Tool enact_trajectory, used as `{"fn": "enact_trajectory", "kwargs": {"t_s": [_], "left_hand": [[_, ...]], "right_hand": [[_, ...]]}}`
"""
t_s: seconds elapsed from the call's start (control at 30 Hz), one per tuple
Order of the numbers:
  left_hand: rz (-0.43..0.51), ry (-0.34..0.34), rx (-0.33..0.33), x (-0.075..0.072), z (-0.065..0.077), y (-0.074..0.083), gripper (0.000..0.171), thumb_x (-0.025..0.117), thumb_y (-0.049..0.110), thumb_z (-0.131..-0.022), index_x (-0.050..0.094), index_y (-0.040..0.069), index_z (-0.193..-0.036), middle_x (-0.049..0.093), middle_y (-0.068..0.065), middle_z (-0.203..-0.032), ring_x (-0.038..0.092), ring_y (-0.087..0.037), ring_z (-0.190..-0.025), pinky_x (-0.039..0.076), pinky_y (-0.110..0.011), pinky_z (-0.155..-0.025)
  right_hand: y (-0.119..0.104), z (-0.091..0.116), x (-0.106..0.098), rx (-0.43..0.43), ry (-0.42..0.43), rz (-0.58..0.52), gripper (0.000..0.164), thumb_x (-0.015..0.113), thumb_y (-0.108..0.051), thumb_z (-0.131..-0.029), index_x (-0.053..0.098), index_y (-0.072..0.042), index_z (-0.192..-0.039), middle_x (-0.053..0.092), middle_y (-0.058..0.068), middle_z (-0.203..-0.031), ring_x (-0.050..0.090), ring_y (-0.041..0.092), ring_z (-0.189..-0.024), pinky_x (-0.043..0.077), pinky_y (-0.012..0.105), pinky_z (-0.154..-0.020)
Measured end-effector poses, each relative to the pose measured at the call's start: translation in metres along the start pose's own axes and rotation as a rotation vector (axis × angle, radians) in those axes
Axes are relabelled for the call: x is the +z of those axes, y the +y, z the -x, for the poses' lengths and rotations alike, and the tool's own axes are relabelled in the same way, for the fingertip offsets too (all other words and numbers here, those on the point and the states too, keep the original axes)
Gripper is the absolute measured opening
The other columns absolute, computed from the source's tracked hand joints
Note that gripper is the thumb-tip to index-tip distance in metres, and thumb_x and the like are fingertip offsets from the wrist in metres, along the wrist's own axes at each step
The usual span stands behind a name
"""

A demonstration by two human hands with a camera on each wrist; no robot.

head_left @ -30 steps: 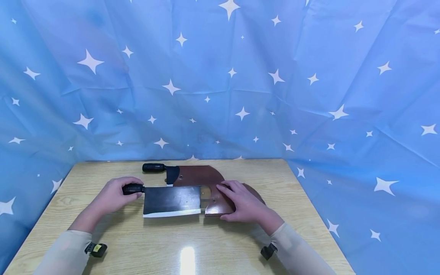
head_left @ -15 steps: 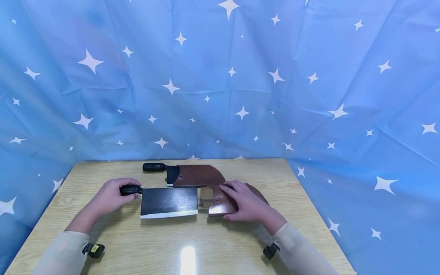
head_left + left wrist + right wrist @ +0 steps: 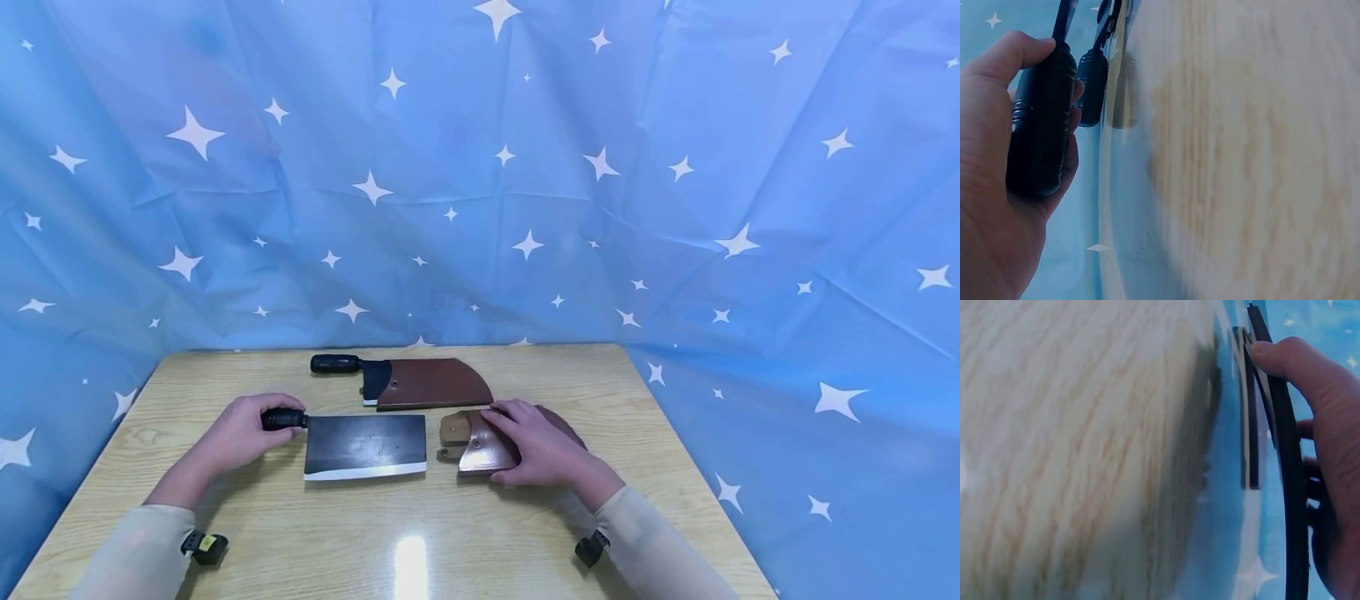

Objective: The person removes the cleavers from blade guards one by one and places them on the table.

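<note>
Cleaver (image 3: 365, 447) now drawn fully out of brown sheath (image 3: 480, 450), a gap between them on wooden table (image 3: 337, 542), blue star backdrop (image 3: 675, 167) behind, second sheathed knife (image 3: 420, 383) further back, left wrist view: left hand (image 3: 997, 187) fingers curled around black handle (image 3: 1038, 137), right wrist view: right hand (image 3: 1329, 456) thumb and fingers gripping sheath edge.

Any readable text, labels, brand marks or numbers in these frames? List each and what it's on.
None readable.
Cleaver: faint marks on the blade, too blurred to read.
Yellow tag on the wrist strap: too small to read.
Leather sheath and backdrop: no text, only stars on the backdrop.
</note>
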State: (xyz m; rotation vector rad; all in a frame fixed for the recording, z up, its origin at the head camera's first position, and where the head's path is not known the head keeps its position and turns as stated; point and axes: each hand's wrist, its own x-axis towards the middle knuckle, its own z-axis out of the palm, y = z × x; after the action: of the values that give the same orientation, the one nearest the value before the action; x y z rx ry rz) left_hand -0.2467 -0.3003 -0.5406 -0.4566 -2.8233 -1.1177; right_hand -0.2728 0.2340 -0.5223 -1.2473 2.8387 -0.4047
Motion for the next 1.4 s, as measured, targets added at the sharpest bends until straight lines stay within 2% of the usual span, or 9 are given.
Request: {"fn": "enact_trajectory", "kwargs": {"t_s": [0.2,0.47,0.73,0.87,1.13,1.4], "left_hand": [[-0.009,-0.015,0.0,0.0,0.0,-0.004,0.032,0.088,0.013,-0.093,0.08,0.014,-0.124,0.079,-0.008,-0.119,0.071,-0.018,-0.095,0.058,-0.032,-0.075],[-0.037,-0.026,0.015,0.003,-0.001,-0.009,0.03,0.089,0.015,-0.092,0.081,0.016,-0.121,0.079,-0.003,-0.114,0.071,-0.018,-0.097,0.059,-0.037,-0.082],[-0.025,-0.059,-0.005,0.003,-0.002,-0.009,0.028,0.089,0.016,-0.093,0.081,0.015,-0.12,0.079,-0.001,-0.113,0.071,-0.019,-0.101,0.059,-0.04,-0.085],[-0.034,-0.069,-0.007,0.003,-0.004,-0.011,0.027,0.09,0.017,-0.094,0.081,0.017,-0.12,0.078,-0.001,-0.114,0.071,-0.021,-0.103,0.059,-0.044,-0.086],[-0.046,-0.049,0.051,0.003,-0.003,-0.01,0.029,0.089,0.01,-0.091,0.082,0.014,-0.118,0.075,0.004,-0.11,0.071,-0.022,-0.105,0.059,-0.044,-0.09],[-0.078,-0.078,0.038,0.004,-0.005,-0.012,0.028,0.089,0.011,-0.091,0.082,0.016,-0.117,0.074,0.005,-0.11,0.069,-0.021,-0.106,0.058,-0.045,-0.091]], "right_hand": [[0.003,0.001,0.005,0.011,-0.021,-0.002,0.106,0.09,-0.057,-0.086,0.042,-0.016,-0.171,0.044,0.016,-0.169,0.042,0.034,-0.155,0.039,0.057,-0.124],[0.007,-0.002,0.01,0.011,-0.04,0.007,0.106,0.09,-0.059,-0.086,0.043,-0.015,-0.171,0.044,0.015,-0.168,0.043,0.03,-0.153,0.041,0.054,-0.123],[0.009,-0.004,0.014,0.013,-0.072,0.0,0.105,0.091,-0.058,-0.087,0.044,-0.016,-0.171,0.044,0.014,-0.168,0.043,0.03,-0.152,0.042,0.053,-0.122],[0.009,-0.004,0.014,0.036,-0.097,-0.026,0.104,0.091,-0.058,-0.087,0.043,-0.019,-0.171,0.043,0.012,-0.17,0.04,0.033,-0.156,0.04,0.055,-0.124],[0.014,-0.006,0.016,0.072,-0.146,-0.075,0.103,0.091,-0.059,-0.088,0.043,-0.025,-0.172,0.041,0.005,-0.173,0.035,0.032,-0.161,0.039,0.057,-0.125],[0.015,-0.007,0.015,0.08,-0.158,-0.101,0.104,0.091,-0.061,-0.087,0.043,-0.026,-0.172,0.039,0.004,-0.174,0.034,0.032,-0.161,0.038,0.058,-0.124]]}}
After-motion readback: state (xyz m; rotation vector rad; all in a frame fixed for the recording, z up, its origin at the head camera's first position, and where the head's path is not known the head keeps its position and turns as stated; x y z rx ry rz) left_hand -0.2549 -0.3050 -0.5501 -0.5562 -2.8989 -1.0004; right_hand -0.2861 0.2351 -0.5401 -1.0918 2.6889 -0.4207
